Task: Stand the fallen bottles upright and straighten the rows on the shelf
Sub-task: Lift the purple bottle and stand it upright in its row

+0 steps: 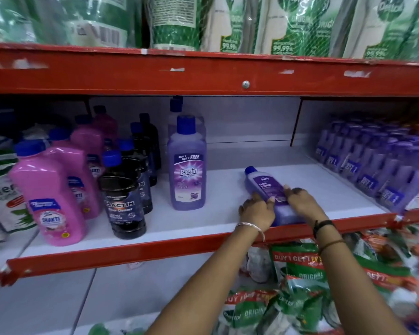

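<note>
One fallen purple bottle (267, 189) lies flat near the front edge of the white shelf (228, 184), cap pointing far-left. Your left hand (257, 210) and right hand (300, 201) clasp its lower half from either side, fingers curled on it. One upright purple bottle (186, 163) stands to the left; beyond it, rows of dark bottles (126, 189) and pink bottles (51, 189). Packed purple bottles (373, 160) fill the right.

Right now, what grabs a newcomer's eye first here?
A purple bottle lying flat mid-shelf, cap pointing back, with the left hand and right hand gripping its lower end. Left of it, one tall purple Bactin bottle stands alone, beside rows of pink bottles.
</note>
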Demonstrator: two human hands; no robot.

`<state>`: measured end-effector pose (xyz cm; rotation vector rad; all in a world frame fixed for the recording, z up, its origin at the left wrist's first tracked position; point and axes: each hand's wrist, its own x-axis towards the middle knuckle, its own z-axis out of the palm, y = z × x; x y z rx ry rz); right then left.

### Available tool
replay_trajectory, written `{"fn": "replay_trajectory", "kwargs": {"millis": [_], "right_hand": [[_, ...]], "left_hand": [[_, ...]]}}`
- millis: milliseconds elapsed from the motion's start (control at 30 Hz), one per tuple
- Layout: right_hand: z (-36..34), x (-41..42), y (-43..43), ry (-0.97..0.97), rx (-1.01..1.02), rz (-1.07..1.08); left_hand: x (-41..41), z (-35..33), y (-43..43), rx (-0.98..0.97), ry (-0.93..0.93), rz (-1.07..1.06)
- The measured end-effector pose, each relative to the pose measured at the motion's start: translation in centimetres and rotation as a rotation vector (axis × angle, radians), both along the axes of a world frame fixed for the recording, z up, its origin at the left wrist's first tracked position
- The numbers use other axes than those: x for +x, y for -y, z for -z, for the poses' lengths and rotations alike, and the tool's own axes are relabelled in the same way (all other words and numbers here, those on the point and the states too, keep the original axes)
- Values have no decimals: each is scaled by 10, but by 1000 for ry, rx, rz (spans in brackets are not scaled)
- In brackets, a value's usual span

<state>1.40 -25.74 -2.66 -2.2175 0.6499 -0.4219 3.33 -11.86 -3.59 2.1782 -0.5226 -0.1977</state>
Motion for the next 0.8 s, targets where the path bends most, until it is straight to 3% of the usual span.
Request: {"fn": "replay_trajectory", "kwargs": {"millis": [67,233,367,500,800], "right_hand": [[4,3,5,-3,20,3],[10,0,2,223,238,-30],[11,-10,-13,445,439,-141],[5,-19,-37,576,491,-234],[-5,-19,-124,654,507,-407]], "left_hand": [[6,4,2,-61,-28,10],[15,10,-5,-321,-240,84],[12,6,-16,-603,-240,87],[8,-9,-40,-863,-217,56],[-10,-30,-135,-773,129,-37]]}}
